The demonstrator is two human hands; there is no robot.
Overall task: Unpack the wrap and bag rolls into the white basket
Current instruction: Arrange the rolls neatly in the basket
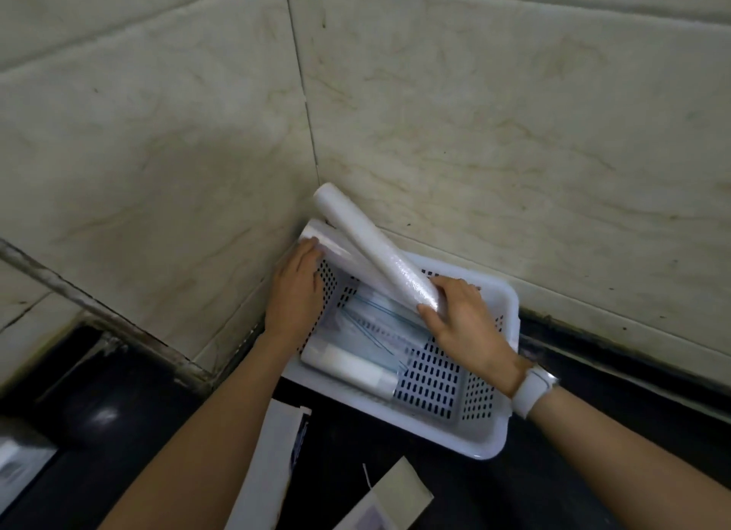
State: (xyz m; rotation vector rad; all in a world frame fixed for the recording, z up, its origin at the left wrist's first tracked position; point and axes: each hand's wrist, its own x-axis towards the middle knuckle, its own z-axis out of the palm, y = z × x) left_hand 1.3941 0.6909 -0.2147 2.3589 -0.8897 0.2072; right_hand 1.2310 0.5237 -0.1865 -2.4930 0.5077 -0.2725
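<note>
The white perforated basket [490, 423] sits in the corner of a black counter against tiled walls. My right hand [463, 320] grips the lower end of a long white wrap roll [368, 241], which slants up out of the basket toward the corner. A second long roll [336, 249] leans beneath it, and my left hand [294, 292] holds its upper end at the basket's left rim. Inside the basket lie a shorter white roll [352, 369] and a flat clear pack with blue lines [375, 324].
Opened cardboard packaging [265, 462] lies on the black counter in front of the basket, with another flap [395, 494] to its right. A pale object [19, 466] sits at the far left edge. Tiled walls close in behind and left of the basket.
</note>
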